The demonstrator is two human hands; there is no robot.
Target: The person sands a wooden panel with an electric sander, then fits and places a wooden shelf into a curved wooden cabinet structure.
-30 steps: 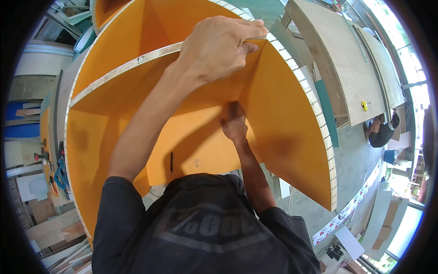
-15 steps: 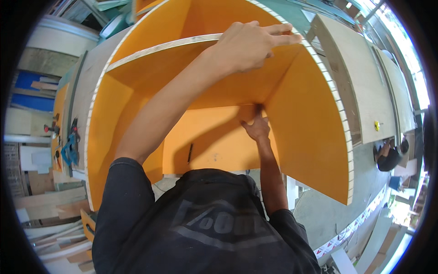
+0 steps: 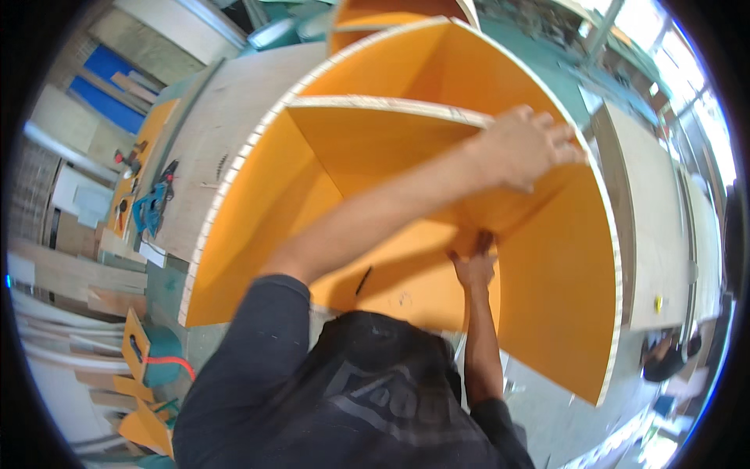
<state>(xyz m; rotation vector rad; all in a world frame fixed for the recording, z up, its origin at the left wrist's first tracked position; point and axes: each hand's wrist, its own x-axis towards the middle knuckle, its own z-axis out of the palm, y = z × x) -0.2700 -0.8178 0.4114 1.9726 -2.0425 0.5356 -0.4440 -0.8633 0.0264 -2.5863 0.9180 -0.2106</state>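
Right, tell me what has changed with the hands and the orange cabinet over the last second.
The view swung, so the orange cabinet now sits tilted toward the right of the picture. The left hand slid along the shelf edge toward the curved panel, its fingers flatter than before. The right hand stayed pressed into the inner corner under the shelf. Nothing was picked up or let go.

The cabinet (image 3: 547, 297) is a large curved plywood unit with orange-painted inner faces and a pale, slotted edge band along its rim. It lies tipped on its side with the open front facing the camera. A flat orange shelf (image 3: 367, 133) with a bare plywood edge spans the interior and meets the curved wall at an inside corner near the right.
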